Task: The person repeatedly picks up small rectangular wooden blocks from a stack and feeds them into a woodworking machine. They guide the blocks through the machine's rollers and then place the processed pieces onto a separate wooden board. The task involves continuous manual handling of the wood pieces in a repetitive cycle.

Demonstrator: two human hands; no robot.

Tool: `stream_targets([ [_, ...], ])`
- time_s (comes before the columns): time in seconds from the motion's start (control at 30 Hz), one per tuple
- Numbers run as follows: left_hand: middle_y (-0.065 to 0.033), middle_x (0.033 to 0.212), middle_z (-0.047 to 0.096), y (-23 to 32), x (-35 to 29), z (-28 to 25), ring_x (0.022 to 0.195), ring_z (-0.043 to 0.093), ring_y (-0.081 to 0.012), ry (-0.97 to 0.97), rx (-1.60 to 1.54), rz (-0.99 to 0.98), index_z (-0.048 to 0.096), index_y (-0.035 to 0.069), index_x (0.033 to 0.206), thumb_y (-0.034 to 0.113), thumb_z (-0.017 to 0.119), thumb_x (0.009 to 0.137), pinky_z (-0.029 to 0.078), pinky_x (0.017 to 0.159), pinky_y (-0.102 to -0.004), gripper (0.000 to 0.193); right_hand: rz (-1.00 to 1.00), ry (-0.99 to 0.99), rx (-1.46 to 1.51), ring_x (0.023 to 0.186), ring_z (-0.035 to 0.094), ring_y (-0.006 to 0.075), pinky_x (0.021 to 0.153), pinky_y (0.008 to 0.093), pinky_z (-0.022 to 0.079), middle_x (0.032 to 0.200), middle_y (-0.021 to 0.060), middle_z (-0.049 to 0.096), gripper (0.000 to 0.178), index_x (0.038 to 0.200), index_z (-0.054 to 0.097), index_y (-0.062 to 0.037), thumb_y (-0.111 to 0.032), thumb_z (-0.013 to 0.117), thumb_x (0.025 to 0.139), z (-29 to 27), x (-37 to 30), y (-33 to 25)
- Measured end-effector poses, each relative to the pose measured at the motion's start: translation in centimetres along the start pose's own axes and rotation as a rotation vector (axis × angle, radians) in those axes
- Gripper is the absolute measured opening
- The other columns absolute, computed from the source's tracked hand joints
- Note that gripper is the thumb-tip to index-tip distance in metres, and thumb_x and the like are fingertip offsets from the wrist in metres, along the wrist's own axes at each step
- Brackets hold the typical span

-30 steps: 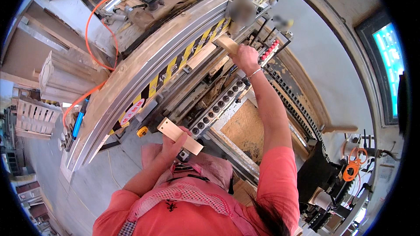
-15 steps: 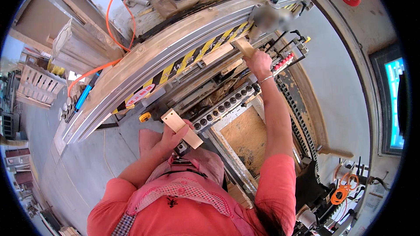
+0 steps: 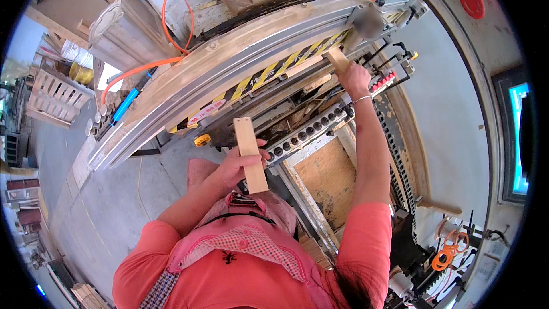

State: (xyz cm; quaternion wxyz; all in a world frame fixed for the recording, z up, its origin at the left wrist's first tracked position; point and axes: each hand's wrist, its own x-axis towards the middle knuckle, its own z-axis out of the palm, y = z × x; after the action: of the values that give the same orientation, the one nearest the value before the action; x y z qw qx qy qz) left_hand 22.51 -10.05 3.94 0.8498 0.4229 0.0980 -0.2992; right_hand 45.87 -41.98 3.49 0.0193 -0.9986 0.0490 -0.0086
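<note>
My left hand [image 3: 231, 167] is closed around a flat, pale wooden block [image 3: 247, 137] in front of my waist. Two small dark holes show at the block's far end. Farther forward and to the right, my right hand [image 3: 355, 80] grips the near end of a second wooden block [image 3: 336, 57]. That block points toward the machine's long rail [image 3: 257, 51], just below a blurred grey round part [image 3: 369, 24]. Whether it touches the machine there I cannot tell.
Black-and-yellow striped tape [image 3: 274, 71] runs along the rail. Nearer me are a row of black round fittings [image 3: 302, 135] and a framed brown board [image 3: 326, 171]. An orange hose [image 3: 137, 71] crosses the rail's left part. At right are a red button [image 3: 472, 3] and a lit screen [image 3: 517, 131].
My left hand has turned its block from a slant to nearly straight ahead. My right hand still holds its block at the rail. The whole view has shifted slightly.
</note>
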Motion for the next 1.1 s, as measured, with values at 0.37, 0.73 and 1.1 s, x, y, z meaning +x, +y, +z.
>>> stream_targets([
  [0.37,-0.0073,0.079,0.062,-2.5,1.8,-2.8,0.069,0.057,-0.013,0.198,0.421,0.233,0.055,-0.001,0.102,0.022,0.051,0.09,0.048,0.065,-0.0269,0.026,0.046,-0.013,-0.011,0.085,0.063,0.0317,0.074,0.0401,0.05,0.088,0.0162,0.065,0.047,0.093,0.062,-0.0045,-0.047,0.064,0.073,-0.2,0.0,-0.3],
  [0.73,-0.004,0.073,0.059,-3.0,2.0,-3.2,0.066,0.055,-0.0086,0.179,0.448,0.306,0.055,0.0,0.095,0.019,0.051,0.089,0.045,0.06,-0.0234,0.02,0.05,-0.048,-0.021,0.085,0.063,0.0305,0.074,0.0398,0.05,0.087,0.0163,0.065,0.051,0.095,0.059,-0.0031,-0.049,0.063,0.073,-0.8,-0.3,-0.7],
  [1.1,-0.007,0.078,0.06,-2.8,1.9,-3.0,0.07,0.057,-0.0119,0.137,0.471,0.281,0.055,-0.001,0.099,0.017,0.05,0.09,0.048,0.064,-0.0253,0.021,0.041,0.049,-0.021,0.082,0.062,0.031,0.07,0.042,0.049,0.086,0.015,0.064,0.047,0.093,0.06,-0.0063,-0.047,0.064,0.071,0.3,-0.2,-0.1],
])
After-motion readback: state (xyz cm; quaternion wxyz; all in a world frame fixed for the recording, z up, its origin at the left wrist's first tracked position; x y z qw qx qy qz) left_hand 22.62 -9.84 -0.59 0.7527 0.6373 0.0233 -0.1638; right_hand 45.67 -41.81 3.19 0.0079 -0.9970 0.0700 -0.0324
